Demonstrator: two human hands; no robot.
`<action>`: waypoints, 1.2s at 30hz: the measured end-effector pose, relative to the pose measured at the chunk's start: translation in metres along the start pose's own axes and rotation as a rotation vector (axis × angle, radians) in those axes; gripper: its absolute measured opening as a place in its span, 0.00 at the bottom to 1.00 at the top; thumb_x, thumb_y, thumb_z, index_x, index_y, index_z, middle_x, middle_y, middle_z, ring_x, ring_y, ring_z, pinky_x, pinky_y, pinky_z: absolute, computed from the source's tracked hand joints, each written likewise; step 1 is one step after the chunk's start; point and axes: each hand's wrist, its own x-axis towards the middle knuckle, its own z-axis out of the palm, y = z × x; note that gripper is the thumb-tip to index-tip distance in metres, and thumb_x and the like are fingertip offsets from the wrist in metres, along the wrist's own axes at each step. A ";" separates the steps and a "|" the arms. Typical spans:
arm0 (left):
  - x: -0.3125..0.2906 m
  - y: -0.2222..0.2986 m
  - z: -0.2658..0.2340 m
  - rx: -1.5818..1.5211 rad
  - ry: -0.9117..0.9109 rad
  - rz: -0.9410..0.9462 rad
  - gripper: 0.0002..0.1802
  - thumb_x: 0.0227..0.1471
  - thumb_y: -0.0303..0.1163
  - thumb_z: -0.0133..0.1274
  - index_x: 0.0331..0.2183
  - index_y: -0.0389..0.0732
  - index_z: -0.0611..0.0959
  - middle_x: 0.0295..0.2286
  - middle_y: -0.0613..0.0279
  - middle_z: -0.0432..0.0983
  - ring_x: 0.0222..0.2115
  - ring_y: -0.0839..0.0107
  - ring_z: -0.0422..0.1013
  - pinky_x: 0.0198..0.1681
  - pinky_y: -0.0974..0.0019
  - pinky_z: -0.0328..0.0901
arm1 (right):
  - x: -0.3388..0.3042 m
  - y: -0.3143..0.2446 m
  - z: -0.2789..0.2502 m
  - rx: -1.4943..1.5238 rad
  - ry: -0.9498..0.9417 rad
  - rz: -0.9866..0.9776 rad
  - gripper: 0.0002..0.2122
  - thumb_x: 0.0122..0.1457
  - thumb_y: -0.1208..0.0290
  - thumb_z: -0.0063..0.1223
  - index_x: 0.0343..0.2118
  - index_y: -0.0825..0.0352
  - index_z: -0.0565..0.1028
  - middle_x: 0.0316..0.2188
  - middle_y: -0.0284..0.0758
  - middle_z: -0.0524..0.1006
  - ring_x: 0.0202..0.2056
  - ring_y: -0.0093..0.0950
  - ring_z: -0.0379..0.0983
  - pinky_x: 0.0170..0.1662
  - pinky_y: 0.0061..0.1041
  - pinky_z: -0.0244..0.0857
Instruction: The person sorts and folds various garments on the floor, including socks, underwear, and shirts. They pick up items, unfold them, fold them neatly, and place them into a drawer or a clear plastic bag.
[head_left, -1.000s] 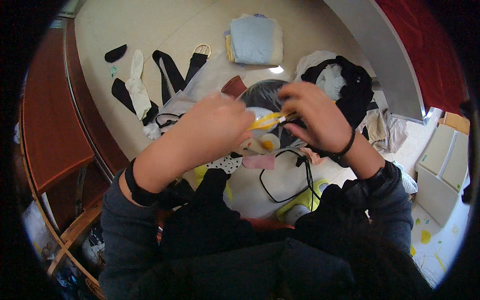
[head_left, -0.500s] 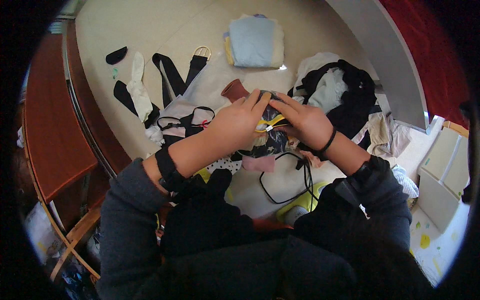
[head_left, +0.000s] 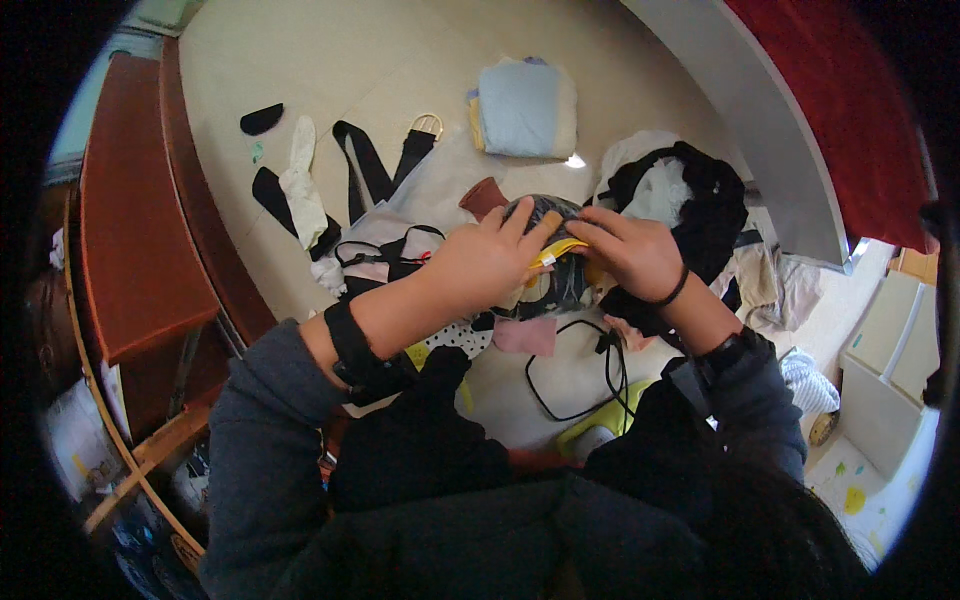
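Both my hands are on a dark patterned bundle with a yellow edge [head_left: 566, 286] in front of me on the floor; I cannot make out exactly what it is. My left hand [head_left: 492, 258] grips its near left side, fingers over the top. From the right, my right hand [head_left: 637, 256] curls its fingers over the yellow edge, close to the left fingertips. A brown rolled cloth [head_left: 483, 198] lies just beyond my left fingers. Nearer me are a pink cloth [head_left: 525, 336] and a black cord [head_left: 545, 405]. My palms hide part of the bundle.
A folded pale blue cloth [head_left: 527, 112] lies farther out. Left of it are a black belt [head_left: 368, 165], a white sock [head_left: 302, 190] and a strappy garment [head_left: 385, 258]. Black and white clothes [head_left: 705, 205] are heaped at right. Brown wooden furniture [head_left: 150, 220] borders the left side.
The view has shifted slightly, so the floor items sit lower and mostly farther right. The yellow edge, which formed a gaping loop, now looks drawn together between my fingers.
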 end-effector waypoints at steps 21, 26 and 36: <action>-0.253 -0.094 -0.407 0.019 1.195 -0.801 0.20 0.53 0.43 0.46 0.34 0.34 0.79 0.27 0.67 0.74 0.25 0.81 0.67 0.29 0.78 0.61 | 0.156 -0.083 -0.181 0.734 0.626 0.120 0.13 0.61 0.67 0.39 0.41 0.70 0.71 0.35 0.38 0.76 0.26 0.18 0.69 0.30 0.15 0.63; -0.348 -0.127 -0.365 0.027 1.489 -1.167 0.20 0.53 0.43 0.44 0.28 0.34 0.79 0.21 0.65 0.71 0.20 0.79 0.65 0.24 0.73 0.59 | 0.164 -0.087 -0.147 0.936 0.428 0.186 0.11 0.60 0.70 0.40 0.39 0.70 0.72 0.32 0.36 0.76 0.24 0.17 0.69 0.28 0.15 0.62; -0.439 -0.186 -0.243 -0.642 0.847 -1.656 0.17 0.52 0.33 0.37 0.35 0.33 0.76 0.25 0.53 0.74 0.26 0.61 0.73 0.24 0.64 0.68 | 0.160 -0.072 -0.138 0.935 0.326 0.258 0.09 0.59 0.71 0.42 0.37 0.70 0.73 0.30 0.35 0.76 0.24 0.17 0.68 0.28 0.15 0.62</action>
